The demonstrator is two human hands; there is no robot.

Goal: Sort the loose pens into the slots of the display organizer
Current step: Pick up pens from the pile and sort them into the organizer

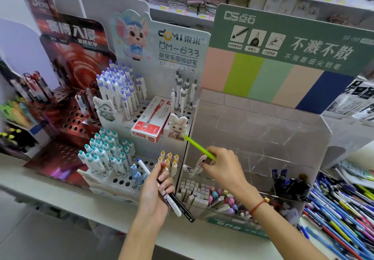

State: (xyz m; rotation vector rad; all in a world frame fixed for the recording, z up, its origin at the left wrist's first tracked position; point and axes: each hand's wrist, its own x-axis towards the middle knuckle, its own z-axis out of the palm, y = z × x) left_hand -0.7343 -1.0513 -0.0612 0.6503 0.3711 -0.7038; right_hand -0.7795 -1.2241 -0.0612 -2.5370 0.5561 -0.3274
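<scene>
The right hand (219, 168) pinches a green pen (199, 147) and a white pen (199, 163) at the clear organizer's (263, 138) left edge, its upper compartments open. The left hand (155, 191) grips a white pen and black pen (183, 207) over the counter (60, 195).

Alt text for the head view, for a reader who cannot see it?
The right hand pinches a green pen above a clear organizer, while the left hand grips a white pen and a black pen. A white display of upright pens stands left; loose pens lie right.
</scene>
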